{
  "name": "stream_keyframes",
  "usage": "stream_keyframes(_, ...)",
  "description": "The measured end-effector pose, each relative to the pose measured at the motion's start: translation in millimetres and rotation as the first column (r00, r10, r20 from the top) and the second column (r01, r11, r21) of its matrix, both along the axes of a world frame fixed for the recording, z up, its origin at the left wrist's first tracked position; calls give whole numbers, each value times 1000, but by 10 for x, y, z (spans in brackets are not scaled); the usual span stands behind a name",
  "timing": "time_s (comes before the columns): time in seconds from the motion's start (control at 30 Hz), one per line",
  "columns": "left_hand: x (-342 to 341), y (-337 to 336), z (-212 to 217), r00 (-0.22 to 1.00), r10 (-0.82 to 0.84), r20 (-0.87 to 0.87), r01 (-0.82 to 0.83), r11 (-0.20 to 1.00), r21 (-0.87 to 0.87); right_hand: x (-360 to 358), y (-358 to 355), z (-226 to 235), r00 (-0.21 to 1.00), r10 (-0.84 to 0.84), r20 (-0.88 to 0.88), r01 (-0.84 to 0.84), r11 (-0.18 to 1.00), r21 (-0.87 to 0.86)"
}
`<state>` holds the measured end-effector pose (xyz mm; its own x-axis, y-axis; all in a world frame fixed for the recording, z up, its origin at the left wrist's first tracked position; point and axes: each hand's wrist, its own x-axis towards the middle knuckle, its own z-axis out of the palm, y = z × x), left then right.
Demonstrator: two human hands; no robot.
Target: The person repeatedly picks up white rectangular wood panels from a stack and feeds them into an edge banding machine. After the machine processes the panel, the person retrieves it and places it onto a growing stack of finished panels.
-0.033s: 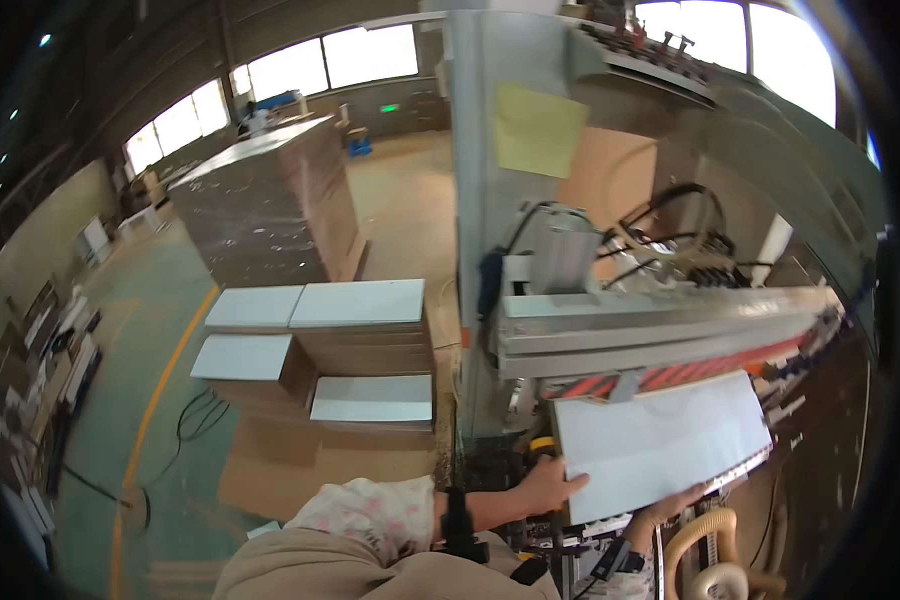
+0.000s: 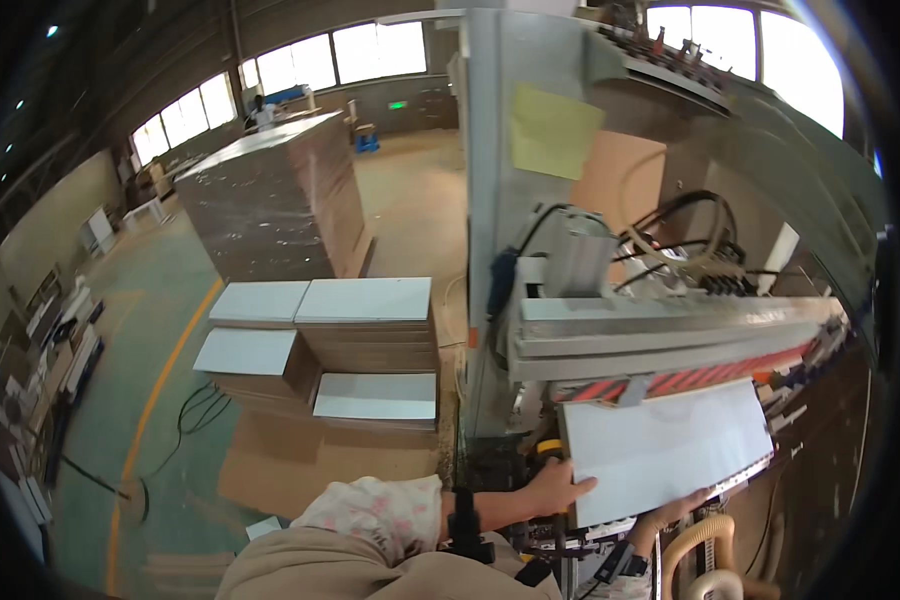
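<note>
A white rectangular board (image 2: 670,450) lies on the machine at right, its far edge under the red-and-black striped guard (image 2: 710,372). My left hand (image 2: 558,488) grips its left edge, with fingers reaching onto the top face. At the board's near edge is my right hand (image 2: 672,512), closed along that edge with its fingers partly hidden by the board. Dark straps with small devices sit on both wrists. Just beyond my left hand, a yellow-and-black part (image 2: 548,447) shows on the machine.
Stacks of white-topped boards (image 2: 365,300) stand on brown cardboard (image 2: 320,465) at left. Behind them rises a large wrapped stack (image 2: 270,200). The machine's grey post (image 2: 525,250) stands between stacks and workpiece. A beige hose (image 2: 705,535) curves beside my right forearm. Black cable (image 2: 202,410) loops on the green floor.
The whole view has shifted slightly, with the machine now a little further right in the picture. Both hands keep their hold on the white board.
</note>
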<state>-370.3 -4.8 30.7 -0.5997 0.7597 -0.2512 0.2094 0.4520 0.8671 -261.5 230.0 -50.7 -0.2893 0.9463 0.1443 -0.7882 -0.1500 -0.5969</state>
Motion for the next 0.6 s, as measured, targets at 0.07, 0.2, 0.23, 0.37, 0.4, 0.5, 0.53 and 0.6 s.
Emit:
stream_keyframes(0.07, -15, 22, -36, 998, -11, 61, 8, 999, 51, 91, 127, -121, 997, -45, 63, 45, 999, -1)
stream_keyframes(0.2, -144, -75, -176, 923, -137, 359, 56, 972, 228, 146, 345, -322, 887, -221, 405, 193, 975, 109)
stream_keyframes(0.23, -191, -119, -209, 872, -228, 434, 72, 935, 346, 176, 270, -203, 853, -244, 461, 199, 969, 146)
stream_keyframes(0.37, -117, -83, -430, 963, -211, 168, 146, 932, 333, 145, 315, -315, 890, -186, 415, 154, 982, 111)
stream_keyframes(0.4, -127, -104, -260, 960, -237, 146, 183, 932, 312, 288, 383, -378, 905, -192, 380, 170, 981, 91)
stream_keyframes(0.5, -189, 66, -372, 919, -290, 267, 166, 899, 405, 347, 503, -588, 784, -341, 518, 273, 940, 206)
stream_keyframes(0.53, -160, 79, -268, 868, -321, 378, 176, 912, 372, 593, 671, -862, 659, -493, 568, 345, 869, 355)
stream_keyframes(0.6, -257, -23, -84, 896, -335, 291, 206, 895, 395, 528, 776, -1074, 631, -472, 616, 350, 881, 318)
